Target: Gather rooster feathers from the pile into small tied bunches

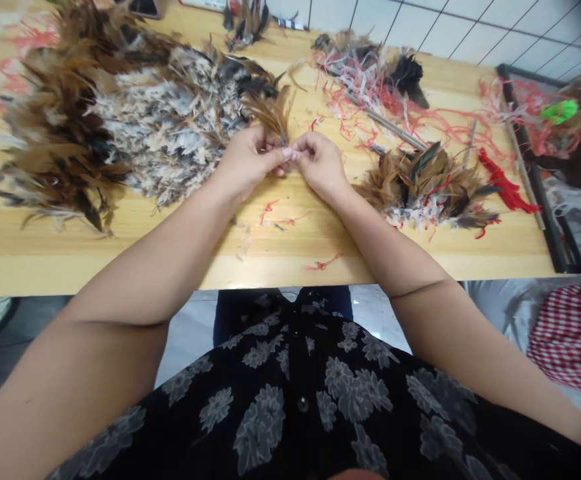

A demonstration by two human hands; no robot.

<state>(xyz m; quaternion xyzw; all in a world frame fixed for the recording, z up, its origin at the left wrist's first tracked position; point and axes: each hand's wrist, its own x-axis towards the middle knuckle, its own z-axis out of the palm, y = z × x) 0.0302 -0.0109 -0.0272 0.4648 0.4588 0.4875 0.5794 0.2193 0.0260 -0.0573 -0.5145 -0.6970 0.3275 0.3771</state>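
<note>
My left hand (250,160) and my right hand (320,163) meet over the middle of the wooden table (290,247). Both pinch the base of a small bunch of brown feathers (273,110) that fans up and away from my fingers. The fingers of both hands are closed around the quills. A large heap of brown, white and grey feathers (120,113) lies just left of my left hand. A smaller pile of brown feathers (425,183) lies right of my right hand.
Red and white string scraps with thin sticks (370,87) lie tangled at the back right. A red tassel (503,183) rests near the right end. A dark frame (535,180) with more feathers and a green item (560,110) stands beyond. Red-checked cloth (573,337) is lower right.
</note>
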